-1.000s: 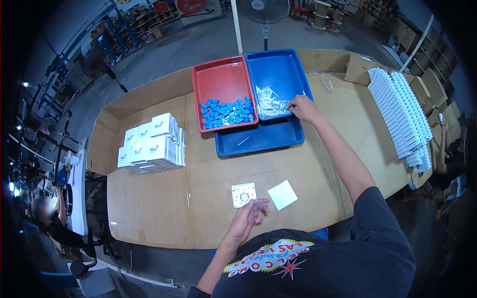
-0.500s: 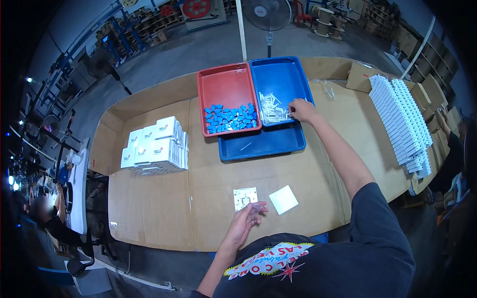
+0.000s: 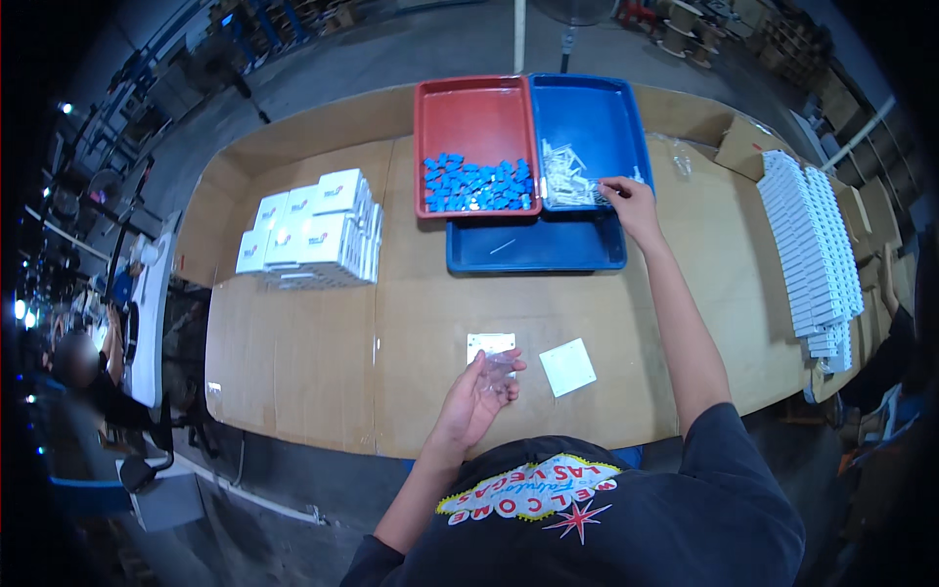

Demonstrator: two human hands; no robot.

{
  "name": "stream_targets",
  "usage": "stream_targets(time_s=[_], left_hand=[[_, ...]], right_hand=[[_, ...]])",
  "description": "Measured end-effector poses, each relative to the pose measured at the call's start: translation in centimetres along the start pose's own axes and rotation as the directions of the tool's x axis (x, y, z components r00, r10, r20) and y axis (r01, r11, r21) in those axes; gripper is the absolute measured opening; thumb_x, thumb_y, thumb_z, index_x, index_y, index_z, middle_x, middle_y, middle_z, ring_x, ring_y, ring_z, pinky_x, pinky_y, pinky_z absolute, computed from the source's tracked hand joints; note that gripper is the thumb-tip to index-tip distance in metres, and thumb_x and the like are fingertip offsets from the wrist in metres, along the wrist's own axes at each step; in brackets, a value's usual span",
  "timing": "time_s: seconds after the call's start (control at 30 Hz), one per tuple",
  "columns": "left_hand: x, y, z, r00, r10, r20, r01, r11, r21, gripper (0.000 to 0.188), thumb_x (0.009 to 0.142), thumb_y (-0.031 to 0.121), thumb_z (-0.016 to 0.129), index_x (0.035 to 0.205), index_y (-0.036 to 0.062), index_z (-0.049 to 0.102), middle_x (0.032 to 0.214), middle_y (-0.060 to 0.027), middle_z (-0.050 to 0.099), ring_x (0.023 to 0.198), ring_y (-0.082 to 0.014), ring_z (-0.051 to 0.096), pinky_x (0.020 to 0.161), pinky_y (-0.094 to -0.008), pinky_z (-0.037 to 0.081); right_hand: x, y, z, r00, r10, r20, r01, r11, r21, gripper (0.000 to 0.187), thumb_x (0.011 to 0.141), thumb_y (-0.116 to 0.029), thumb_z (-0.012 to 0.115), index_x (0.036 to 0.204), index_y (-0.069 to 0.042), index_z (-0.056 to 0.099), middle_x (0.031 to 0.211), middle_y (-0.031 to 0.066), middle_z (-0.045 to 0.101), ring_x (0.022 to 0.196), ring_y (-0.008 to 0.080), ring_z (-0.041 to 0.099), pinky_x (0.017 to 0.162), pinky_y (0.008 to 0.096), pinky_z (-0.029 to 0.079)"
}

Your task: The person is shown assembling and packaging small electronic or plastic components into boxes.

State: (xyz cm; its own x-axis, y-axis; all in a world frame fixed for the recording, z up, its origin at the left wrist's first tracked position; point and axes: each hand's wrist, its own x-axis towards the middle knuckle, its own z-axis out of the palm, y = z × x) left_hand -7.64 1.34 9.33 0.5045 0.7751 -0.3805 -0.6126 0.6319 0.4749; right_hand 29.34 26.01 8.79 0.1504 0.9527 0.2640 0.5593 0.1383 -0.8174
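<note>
Bag (image 3: 497, 373), clear plastic, in left hand (image 3: 471, 399), fingers curled loosely around it, palm turned up. Left hand sits in front of base (image 3: 491, 342), a white square piece with small details, partly hidden by the fingers. Plate (image 3: 567, 367), flat, white and square, lies on the table just right of base, not touching it. Right hand (image 3: 632, 209) well apart from left, reaching to near right corner of blue tray (image 3: 582, 110), fingertips bunched at the sticks (image 3: 561, 168); cannot tell if one is gripped. Sticks are pale, thin, heaped in the near half of blue tray. Red tray (image 3: 474, 117) directly left, side by side with it, blue bits (image 3: 476, 186) filling its near half. Lower tray (image 3: 558, 257), also blue, extends from under both toward the person, one loose stick inside. Table (image 3: 293, 367) is cardboard-covered with raised cardboard edges. Boxes (image 3: 318, 240), white, stacked at left. Long stack (image 3: 807, 259) of white pieces at right. Co-worker (image 3: 115, 396) far left, beyond the table.
</note>
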Motion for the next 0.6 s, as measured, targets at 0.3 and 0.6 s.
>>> stream_targets(time_s=[0.3,0.6], left_hand=[[0.8,0.6,-0.4,0.999,-0.012,-0.036,0.010,0.998,-0.056,0.054,0.114,0.042,0.039,0.145,-0.0011,0.052,0.119,-0.0119,0.069,0.095,-0.0206,0.067,0.088,-0.0354,0.054],[1.2,-0.1,-0.1,0.998,-0.056,-0.027,0.056,0.998,0.020,0.048,0.114,0.040,0.039,0.133,0.0007,0.060,0.120,-0.0138,0.072,0.097,-0.0187,0.069,0.085,-0.0329,0.056]], right_hand=[[-17.0,-11.5,6.1,0.879,0.068,0.472,-0.346,0.772,0.533,0.012,0.094,-0.004,0.074,0.106,-0.001,0.072,0.097,0.0042,0.075,0.087,0.0075,0.068,0.076,0.0237,0.053],[-18.3,-14.4,4.8,0.733,-0.157,0.662,-0.151,0.912,0.383,0.014,0.097,-0.006,0.071,0.109,0.001,0.073,0.098,0.0042,0.069,0.090,0.0122,0.065,0.081,0.0266,0.051]])
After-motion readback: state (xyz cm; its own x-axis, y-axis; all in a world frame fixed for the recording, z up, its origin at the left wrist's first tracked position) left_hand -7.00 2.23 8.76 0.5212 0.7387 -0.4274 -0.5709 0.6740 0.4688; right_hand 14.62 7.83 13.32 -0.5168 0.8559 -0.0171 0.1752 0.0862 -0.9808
